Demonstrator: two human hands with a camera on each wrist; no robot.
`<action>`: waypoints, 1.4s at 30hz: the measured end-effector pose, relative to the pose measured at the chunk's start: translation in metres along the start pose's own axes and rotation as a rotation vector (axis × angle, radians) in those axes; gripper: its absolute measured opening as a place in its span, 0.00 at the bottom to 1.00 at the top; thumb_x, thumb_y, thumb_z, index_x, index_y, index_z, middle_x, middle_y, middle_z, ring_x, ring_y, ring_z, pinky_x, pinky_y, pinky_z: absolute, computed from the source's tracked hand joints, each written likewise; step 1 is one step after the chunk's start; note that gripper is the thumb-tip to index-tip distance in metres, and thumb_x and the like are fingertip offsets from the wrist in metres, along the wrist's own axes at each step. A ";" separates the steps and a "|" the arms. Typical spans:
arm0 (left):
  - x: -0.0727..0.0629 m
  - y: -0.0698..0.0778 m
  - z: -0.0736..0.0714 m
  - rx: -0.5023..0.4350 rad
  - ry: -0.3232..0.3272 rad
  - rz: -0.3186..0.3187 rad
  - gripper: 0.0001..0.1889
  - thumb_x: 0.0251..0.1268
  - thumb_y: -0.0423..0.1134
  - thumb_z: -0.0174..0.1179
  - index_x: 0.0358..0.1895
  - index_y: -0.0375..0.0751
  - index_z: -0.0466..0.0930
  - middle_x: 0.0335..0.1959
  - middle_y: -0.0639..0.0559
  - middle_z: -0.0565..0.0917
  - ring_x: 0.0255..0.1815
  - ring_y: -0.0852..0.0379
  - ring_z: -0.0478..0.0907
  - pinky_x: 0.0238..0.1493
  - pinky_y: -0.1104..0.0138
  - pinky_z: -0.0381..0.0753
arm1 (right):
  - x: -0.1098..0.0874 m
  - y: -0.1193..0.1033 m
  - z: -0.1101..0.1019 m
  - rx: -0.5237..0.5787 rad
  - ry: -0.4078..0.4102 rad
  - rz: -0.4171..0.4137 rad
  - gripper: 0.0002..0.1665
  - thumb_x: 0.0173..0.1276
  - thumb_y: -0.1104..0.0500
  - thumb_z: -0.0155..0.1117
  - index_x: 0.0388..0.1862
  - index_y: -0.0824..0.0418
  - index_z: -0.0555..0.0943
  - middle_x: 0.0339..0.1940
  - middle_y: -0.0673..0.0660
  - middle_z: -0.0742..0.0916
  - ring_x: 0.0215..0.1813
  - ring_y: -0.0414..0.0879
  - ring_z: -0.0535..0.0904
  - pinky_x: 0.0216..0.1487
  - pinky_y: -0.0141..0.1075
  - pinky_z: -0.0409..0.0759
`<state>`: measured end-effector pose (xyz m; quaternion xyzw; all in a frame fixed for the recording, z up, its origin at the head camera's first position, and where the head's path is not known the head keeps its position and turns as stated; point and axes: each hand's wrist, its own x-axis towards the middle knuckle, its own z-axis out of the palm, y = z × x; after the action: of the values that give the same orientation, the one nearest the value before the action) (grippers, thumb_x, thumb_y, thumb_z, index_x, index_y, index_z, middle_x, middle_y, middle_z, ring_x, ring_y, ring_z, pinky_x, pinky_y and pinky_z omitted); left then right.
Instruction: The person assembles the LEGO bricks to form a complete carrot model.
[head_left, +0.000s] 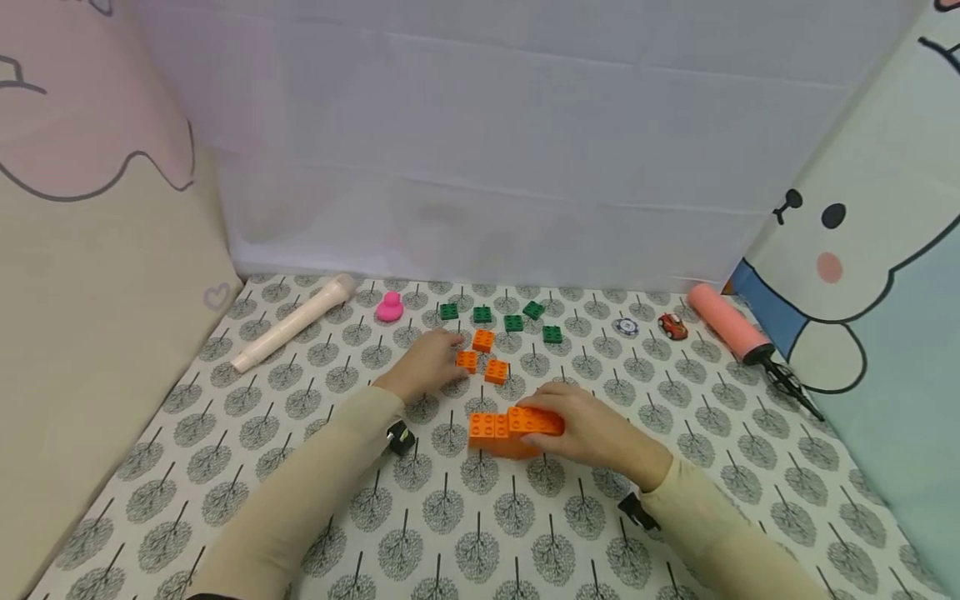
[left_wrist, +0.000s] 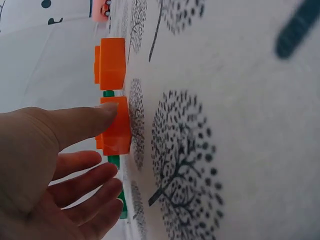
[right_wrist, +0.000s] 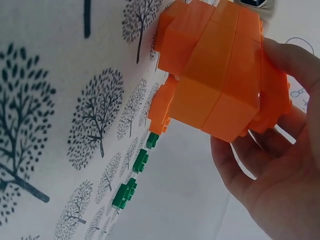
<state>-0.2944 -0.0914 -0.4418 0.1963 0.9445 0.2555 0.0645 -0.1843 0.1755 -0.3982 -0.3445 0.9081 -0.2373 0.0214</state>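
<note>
Cloth lay under everything; right hand gripped the orange block, long axis running sideways. Left hand, nearer the leftmost loose brick, had fingers apart; it lay just right of the palm, thumb contact hard to call!

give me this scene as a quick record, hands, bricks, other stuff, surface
left hand: at the leftmost loose orange toy brick, thumb overlapping it in the wrist view; contact unclear
right hand: grips the joined orange bricks
loose orange bricks: three, including the leftmost
green toy bricks: five, beyond the orange ones
far left: pale tube, pink toy duck
far right: poker chip, red toy car, coral cylinder with black end
surface: tree-print cloth
</note>
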 end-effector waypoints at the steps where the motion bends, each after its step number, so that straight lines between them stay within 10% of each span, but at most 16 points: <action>1: 0.001 -0.001 0.001 -0.007 -0.007 -0.008 0.32 0.60 0.43 0.70 0.67 0.35 0.73 0.62 0.40 0.79 0.62 0.44 0.75 0.69 0.53 0.70 | 0.000 0.000 0.000 0.001 0.002 -0.005 0.24 0.64 0.49 0.71 0.58 0.54 0.83 0.49 0.48 0.84 0.48 0.39 0.78 0.54 0.40 0.80; 14: -0.005 -0.002 -0.005 -0.062 -0.027 0.018 0.27 0.60 0.44 0.71 0.61 0.38 0.79 0.60 0.44 0.81 0.60 0.47 0.76 0.66 0.54 0.73 | 0.001 0.000 0.000 0.009 -0.002 0.006 0.23 0.65 0.48 0.70 0.58 0.54 0.83 0.49 0.47 0.84 0.48 0.39 0.78 0.54 0.40 0.80; 31: -0.080 0.055 -0.025 -0.146 0.006 0.288 0.22 0.59 0.50 0.71 0.55 0.47 0.83 0.49 0.57 0.84 0.51 0.60 0.78 0.57 0.61 0.79 | 0.004 0.002 -0.003 0.015 -0.011 -0.012 0.22 0.65 0.50 0.70 0.56 0.55 0.84 0.48 0.47 0.84 0.47 0.39 0.78 0.52 0.40 0.80; 42: -0.087 0.062 -0.009 -0.104 -0.004 0.315 0.19 0.60 0.47 0.71 0.52 0.46 0.84 0.47 0.56 0.83 0.50 0.61 0.77 0.54 0.64 0.79 | 0.003 0.001 -0.002 0.040 -0.013 -0.011 0.21 0.64 0.52 0.71 0.56 0.54 0.84 0.47 0.46 0.84 0.46 0.38 0.77 0.51 0.39 0.80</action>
<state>-0.1960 -0.0817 -0.4003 0.3390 0.8873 0.3106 0.0355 -0.1876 0.1755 -0.3969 -0.3504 0.9011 -0.2532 0.0330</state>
